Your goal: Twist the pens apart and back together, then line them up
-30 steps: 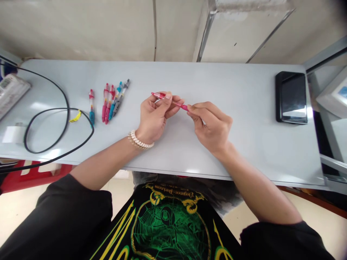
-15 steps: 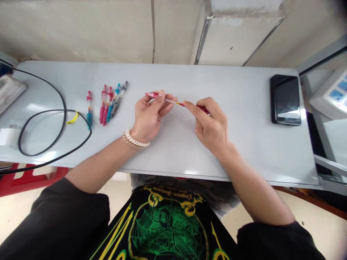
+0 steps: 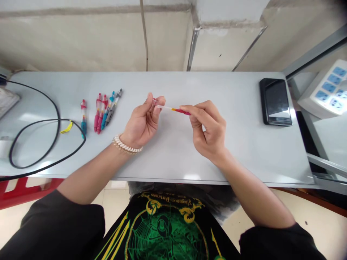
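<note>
My left hand (image 3: 143,122) is closed, its thumb and fingertips pinching a clear pen barrel (image 3: 155,102) with red on it, mostly hidden by the fingers. My right hand (image 3: 208,128) pinches the red front end of a pen refill (image 3: 166,107) between thumb and index finger. This refill has a whitish tube, a yellow band and a red part, and it points left. Its tube end lies right by the left fingertips; whether it touches the barrel I cannot tell. On the table to the left lie several pens (image 3: 104,113) in pink, blue and grey.
A looped black cable (image 3: 58,126) with a yellow tag (image 3: 67,127) covers the table's left side. A black device with a dark screen (image 3: 276,101) rests at the right end. The wall (image 3: 89,43) stands behind the grey-white table (image 3: 168,155).
The refill, earlier reaching into the barrel in my left hand, now shows its whitish tube end outside. My left hand has tilted the barrel. The camera view has shifted slightly.
</note>
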The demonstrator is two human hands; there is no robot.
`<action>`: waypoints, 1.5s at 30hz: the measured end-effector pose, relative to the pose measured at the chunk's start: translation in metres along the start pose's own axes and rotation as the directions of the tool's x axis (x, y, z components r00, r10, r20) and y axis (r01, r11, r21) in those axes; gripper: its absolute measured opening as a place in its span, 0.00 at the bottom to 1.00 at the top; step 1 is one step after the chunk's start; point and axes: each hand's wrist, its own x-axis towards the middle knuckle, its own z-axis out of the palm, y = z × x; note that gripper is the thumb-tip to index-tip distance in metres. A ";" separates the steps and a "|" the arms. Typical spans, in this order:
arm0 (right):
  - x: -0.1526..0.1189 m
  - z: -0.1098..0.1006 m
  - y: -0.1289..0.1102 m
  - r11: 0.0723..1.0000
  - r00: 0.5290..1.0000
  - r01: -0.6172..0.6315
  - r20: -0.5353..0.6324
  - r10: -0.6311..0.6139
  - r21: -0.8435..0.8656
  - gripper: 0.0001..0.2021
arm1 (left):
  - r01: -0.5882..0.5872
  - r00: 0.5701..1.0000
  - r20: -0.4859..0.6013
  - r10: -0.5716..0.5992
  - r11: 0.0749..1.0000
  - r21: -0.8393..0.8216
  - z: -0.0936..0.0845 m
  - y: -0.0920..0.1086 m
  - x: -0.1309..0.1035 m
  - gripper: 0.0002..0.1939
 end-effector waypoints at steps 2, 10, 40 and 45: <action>-0.001 0.001 0.002 1.000 1.000 0.012 -0.003 -0.012 -0.021 0.18 | -0.031 0.999 0.023 0.030 0.998 0.049 0.001 -0.003 -0.001 0.09; -0.007 0.008 0.008 0.983 0.998 0.066 -0.009 -0.068 -0.170 0.14 | -0.310 0.949 0.137 0.285 0.924 0.223 -0.003 -0.015 -0.003 0.08; -0.001 -0.003 0.002 0.955 0.961 -0.274 0.076 0.266 0.113 0.06 | -0.338 0.941 0.094 0.325 0.900 0.275 0.001 -0.027 -0.004 0.17; -0.003 -0.002 0.002 0.950 0.953 -0.299 0.076 0.292 0.095 0.10 | -0.341 0.940 0.091 0.329 0.902 0.266 0.001 -0.025 -0.005 0.15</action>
